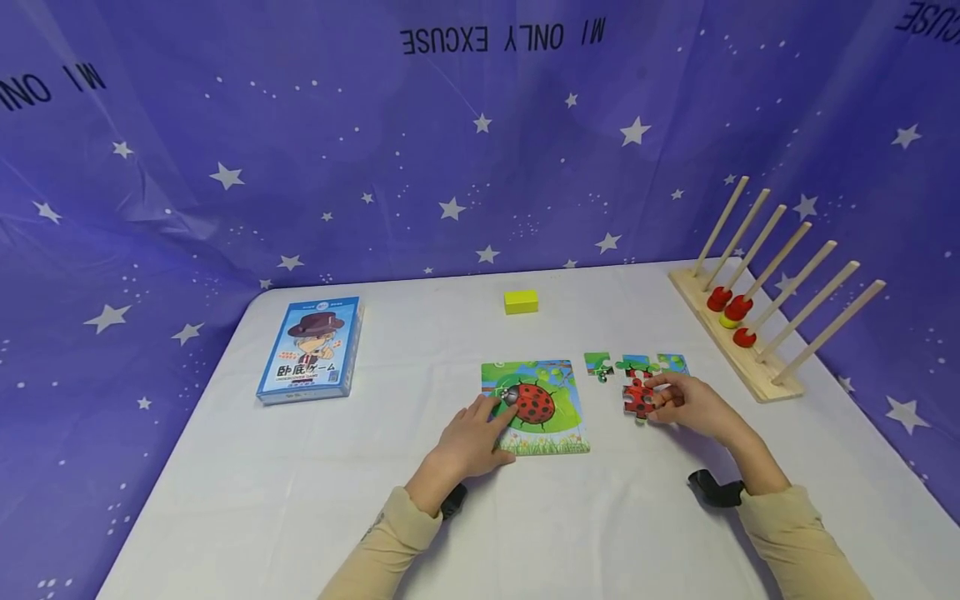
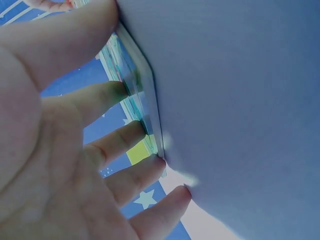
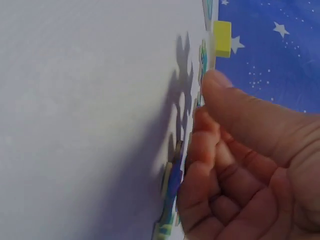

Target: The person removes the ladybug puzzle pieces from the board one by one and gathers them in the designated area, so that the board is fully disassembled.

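A square ladybug picture board (image 1: 551, 408) lies on the table. My left hand (image 1: 472, 437) rests at its left edge, fingers spread; in the left wrist view the fingertips (image 2: 137, 130) touch along the board's edge. My right hand (image 1: 693, 406) has curled fingers at a red, black-spotted puzzle piece (image 1: 637, 398) and pinches its right side. Behind that piece are a green corner piece (image 1: 598, 364), a top-edge piece (image 1: 637, 363) and another corner piece (image 1: 672, 363). The fingers (image 3: 197, 195) hide much of the grip in the right wrist view.
A blue card-game box (image 1: 311, 348) lies at the left. Near the back edge sits a yellow block (image 1: 521, 302). On the right stands a wooden peg rack (image 1: 776, 385) with tall rods and several red and yellow rings. A purple star-printed curtain (image 1: 390, 167) hangs behind the white table (image 1: 300, 500).
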Demonstrator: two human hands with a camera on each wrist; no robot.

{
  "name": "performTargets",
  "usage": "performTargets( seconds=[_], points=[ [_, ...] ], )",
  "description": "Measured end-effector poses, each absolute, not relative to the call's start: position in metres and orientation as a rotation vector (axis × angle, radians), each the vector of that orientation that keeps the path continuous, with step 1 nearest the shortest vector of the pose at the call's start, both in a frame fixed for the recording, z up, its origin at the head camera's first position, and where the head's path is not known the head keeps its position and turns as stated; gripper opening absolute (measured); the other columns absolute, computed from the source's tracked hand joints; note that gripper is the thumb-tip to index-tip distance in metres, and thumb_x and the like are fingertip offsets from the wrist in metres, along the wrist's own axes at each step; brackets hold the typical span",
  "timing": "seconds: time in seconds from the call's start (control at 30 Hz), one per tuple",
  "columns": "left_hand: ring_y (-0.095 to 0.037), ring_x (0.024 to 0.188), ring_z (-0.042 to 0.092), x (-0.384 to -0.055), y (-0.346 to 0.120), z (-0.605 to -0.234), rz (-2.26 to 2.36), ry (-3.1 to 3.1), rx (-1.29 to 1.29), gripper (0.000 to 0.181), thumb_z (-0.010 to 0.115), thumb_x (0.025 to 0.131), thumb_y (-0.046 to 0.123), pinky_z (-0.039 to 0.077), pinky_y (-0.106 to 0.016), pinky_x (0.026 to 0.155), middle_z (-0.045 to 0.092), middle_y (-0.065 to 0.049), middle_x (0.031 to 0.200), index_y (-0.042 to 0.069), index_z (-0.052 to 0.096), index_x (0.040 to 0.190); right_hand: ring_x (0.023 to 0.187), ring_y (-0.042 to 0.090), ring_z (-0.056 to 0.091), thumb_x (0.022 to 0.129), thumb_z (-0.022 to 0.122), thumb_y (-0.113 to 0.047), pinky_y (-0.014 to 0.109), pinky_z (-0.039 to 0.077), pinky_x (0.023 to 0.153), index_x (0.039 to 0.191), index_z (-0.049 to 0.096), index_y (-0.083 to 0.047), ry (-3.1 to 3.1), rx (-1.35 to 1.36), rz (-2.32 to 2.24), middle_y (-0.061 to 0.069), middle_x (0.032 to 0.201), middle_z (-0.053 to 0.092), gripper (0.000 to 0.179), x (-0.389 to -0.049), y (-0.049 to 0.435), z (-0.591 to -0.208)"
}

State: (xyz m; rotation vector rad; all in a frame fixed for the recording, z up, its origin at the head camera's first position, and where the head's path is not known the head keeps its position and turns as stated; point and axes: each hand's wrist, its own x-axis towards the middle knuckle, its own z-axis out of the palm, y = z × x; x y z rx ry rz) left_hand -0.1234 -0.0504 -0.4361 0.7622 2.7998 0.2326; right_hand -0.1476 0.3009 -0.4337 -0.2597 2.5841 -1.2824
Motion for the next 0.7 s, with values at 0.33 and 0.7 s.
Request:
performTargets(
  seconds=[0.33, 0.7],
  points=[
    [-0.033, 0.131, 0.023, -0.122, -0.052, -0.439, 0.222, 2.818, 0.781, 0.069, 0.061, 0.083, 0.046, 0.028, -0.046, 0.100, 0.032, -0.011, 0.140, 0.017, 0.036, 0.141, 0.069, 0.017, 0.044, 0.073, 0.074, -0.007, 0.027, 0.037, 0.056, 0.111, 0.053, 0.007, 2.732, -0.265, -1.122, 0.009, 0.082, 0.050, 0.045, -0.148, 0.300, -0.439],
    [-0.031, 0.132, 0.023, -0.119, -0.056, -0.438, 0.202, 2.835, 0.816, 0.063, 0.059, 0.085, 0.043, 0.030, -0.048, 0.099, 0.029, -0.008, 0.143, 0.021, 0.037, 0.140, 0.074, 0.018, 0.048, 0.081, 0.068, -0.011, 0.030, 0.041, 0.061, 0.113, 0.056, 0.005, 2.696, -0.587, -1.025, 0.011, 0.091, 0.054, 0.037, -0.163, 0.237, -0.435]
  ],
)
